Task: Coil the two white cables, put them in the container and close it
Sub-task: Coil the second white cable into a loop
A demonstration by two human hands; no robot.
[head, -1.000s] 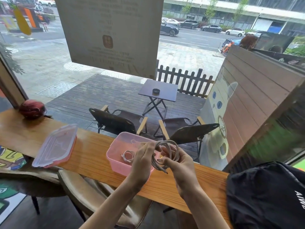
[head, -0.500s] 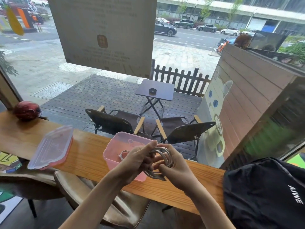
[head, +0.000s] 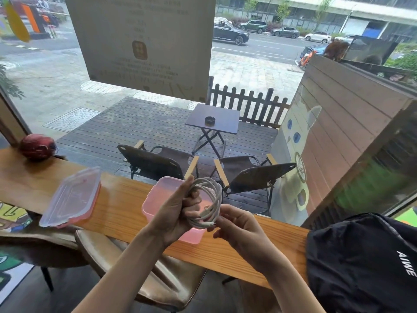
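A white cable (head: 212,199) wound into a coil hangs just above the pink container (head: 158,195), which stands open on the wooden counter (head: 121,211). My left hand (head: 178,211) grips the coil on its left side. My right hand (head: 237,224) pinches the coil's lower end, where a plug shows. My hands and the coil hide the inside of the container, so the other cable cannot be seen. The container's clear lid (head: 72,197) with pink clips lies flat on the counter to the left.
A black backpack (head: 365,260) rests at the counter's right end. A dark red round object (head: 37,146) sits at the far left. A brown stool (head: 140,267) stands under the counter. A window rises right behind the counter.
The coil has turned upright and moved slightly to the right. My left hand now grips its left side and my right hand has dropped to its lower end. The first cable is now hidden.
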